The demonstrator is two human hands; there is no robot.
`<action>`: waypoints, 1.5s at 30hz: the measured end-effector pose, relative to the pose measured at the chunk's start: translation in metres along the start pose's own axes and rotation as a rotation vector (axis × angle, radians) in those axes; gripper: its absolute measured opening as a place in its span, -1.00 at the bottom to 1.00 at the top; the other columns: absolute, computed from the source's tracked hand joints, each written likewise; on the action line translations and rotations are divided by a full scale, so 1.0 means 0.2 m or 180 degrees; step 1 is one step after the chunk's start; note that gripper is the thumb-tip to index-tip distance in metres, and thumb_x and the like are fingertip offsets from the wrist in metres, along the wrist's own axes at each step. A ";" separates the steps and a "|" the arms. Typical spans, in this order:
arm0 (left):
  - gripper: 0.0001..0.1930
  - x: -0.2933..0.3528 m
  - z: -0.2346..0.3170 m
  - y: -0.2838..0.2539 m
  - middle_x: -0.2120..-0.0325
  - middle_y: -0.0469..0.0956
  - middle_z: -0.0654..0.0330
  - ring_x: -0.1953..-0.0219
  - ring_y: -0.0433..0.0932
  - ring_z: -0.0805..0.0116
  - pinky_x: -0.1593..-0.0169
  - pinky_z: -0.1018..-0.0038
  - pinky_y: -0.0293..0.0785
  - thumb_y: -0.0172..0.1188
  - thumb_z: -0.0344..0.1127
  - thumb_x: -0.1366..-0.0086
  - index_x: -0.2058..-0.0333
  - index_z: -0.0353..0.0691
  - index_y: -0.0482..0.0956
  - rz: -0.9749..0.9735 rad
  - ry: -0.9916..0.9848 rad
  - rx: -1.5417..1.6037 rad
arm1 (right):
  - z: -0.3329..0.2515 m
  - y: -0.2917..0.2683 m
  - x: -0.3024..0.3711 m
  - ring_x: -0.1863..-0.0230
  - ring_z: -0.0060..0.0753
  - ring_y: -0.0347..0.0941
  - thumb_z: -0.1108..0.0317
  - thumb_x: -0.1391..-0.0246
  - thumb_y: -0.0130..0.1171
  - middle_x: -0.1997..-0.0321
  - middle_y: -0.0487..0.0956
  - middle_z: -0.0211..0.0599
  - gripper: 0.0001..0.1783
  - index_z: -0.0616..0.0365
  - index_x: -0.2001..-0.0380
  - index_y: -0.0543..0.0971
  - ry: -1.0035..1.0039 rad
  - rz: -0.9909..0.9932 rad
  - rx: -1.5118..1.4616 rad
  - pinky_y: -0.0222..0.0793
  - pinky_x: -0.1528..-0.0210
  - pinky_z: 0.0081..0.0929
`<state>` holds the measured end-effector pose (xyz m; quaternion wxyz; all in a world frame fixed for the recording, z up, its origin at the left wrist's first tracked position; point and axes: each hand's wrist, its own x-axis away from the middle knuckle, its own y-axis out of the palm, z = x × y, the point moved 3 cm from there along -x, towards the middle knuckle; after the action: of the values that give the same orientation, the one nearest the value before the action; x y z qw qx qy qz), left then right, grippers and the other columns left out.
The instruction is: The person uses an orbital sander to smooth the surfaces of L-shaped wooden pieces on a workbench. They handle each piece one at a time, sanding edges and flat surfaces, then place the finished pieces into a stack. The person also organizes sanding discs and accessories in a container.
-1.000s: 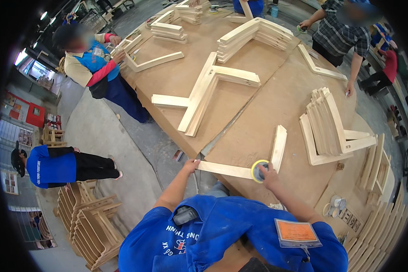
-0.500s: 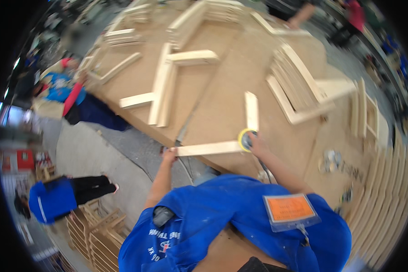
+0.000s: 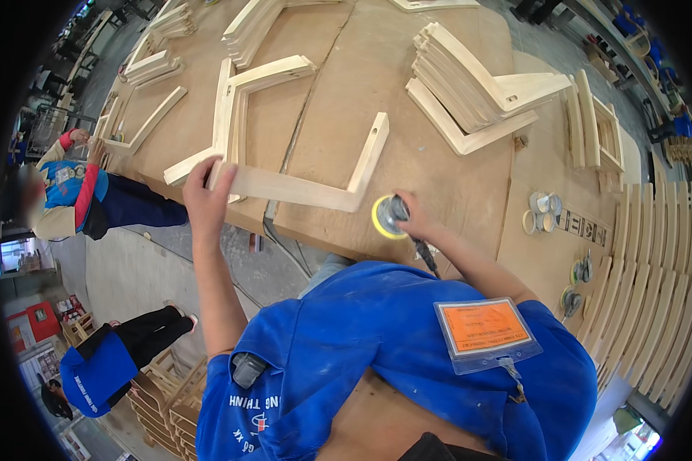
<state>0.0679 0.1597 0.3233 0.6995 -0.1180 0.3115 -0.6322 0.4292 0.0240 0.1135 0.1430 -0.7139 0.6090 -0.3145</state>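
Observation:
My left hand [image 3: 209, 190] grips one end of an L-shaped wooden frame piece [image 3: 300, 190], holding that end up over the table's near edge. The piece's other arm points away from me and has a slot near its tip. In my right hand [image 3: 419, 215] is a round sander [image 3: 390, 216] with a yellow-rimmed pad, its cord trailing toward me. The sander is apart from the wood, to the right of the corner. Just beyond my left hand lie more L-shaped pieces [image 3: 224, 115], stacked and crossing.
A cardboard-covered table [image 3: 346, 84] spreads ahead. At right are a stack of angled wooden pieces [image 3: 469, 81], abrasive discs [image 3: 542, 211], spare sanders [image 3: 571, 300] and rows of curved slats [image 3: 646, 292]. One person [image 3: 77, 180] works at the left edge; another [image 3: 104, 369] stands behind.
The sander has come off the wooden piece and moved right. My left hand has lifted its end and shifted it left and away from me, over the table.

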 end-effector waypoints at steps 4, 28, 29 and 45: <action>-0.68 0.08 0.51 0.15 0.43 0.48 0.11 0.36 0.48 0.29 0.28 0.46 0.39 0.31 -0.35 0.02 0.26 -0.33 0.54 -0.0638 0.1271 -0.0557 | -0.12 -0.10 -0.18 -0.01 0.15 0.33 0.45 0.18 0.22 -0.09 0.22 0.02 -0.19 -0.23 -0.20 0.20 0.0296 0.0205 0.0575 0.32 -0.07 -0.18; -0.76 0.22 0.43 0.21 0.33 0.59 0.14 0.21 0.55 0.35 0.11 0.49 0.43 0.16 -0.55 -0.06 0.23 -0.33 0.51 -0.1184 0.0498 0.0876 | -0.07 -0.34 -1.09 -0.06 0.08 0.38 0.45 -0.09 -0.11 -0.20 0.12 -0.02 -0.37 -0.44 -0.21 0.20 0.1211 0.0565 0.1551 0.37 -0.04 -0.19; -0.76 0.23 0.43 0.22 0.33 0.59 0.14 0.21 0.55 0.35 0.10 0.49 0.43 0.16 -0.55 -0.05 0.23 -0.33 0.51 -0.1197 0.0494 0.0894 | -0.06 -0.35 -1.09 -0.07 0.08 0.37 0.45 -0.09 -0.11 -0.21 0.11 -0.02 -0.37 -0.44 -0.20 0.20 0.1289 0.0651 0.1497 0.37 -0.05 -0.19; -0.68 0.35 0.39 0.34 0.20 0.56 0.10 0.05 0.50 0.30 -0.04 0.40 0.37 0.20 -0.56 -0.08 0.13 -0.33 0.48 -0.0750 -0.0090 0.1372 | -0.29 0.18 -0.58 -0.05 0.12 0.37 0.43 -0.04 -0.04 -0.27 0.07 -0.03 -0.34 -0.47 -0.20 0.22 0.0143 -0.0164 0.1502 0.39 -0.03 -0.19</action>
<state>0.1691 0.0860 0.3260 0.6343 -0.0105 0.1438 -0.7596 0.3571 0.1385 0.1039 0.2842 -0.6689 0.5032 -0.4675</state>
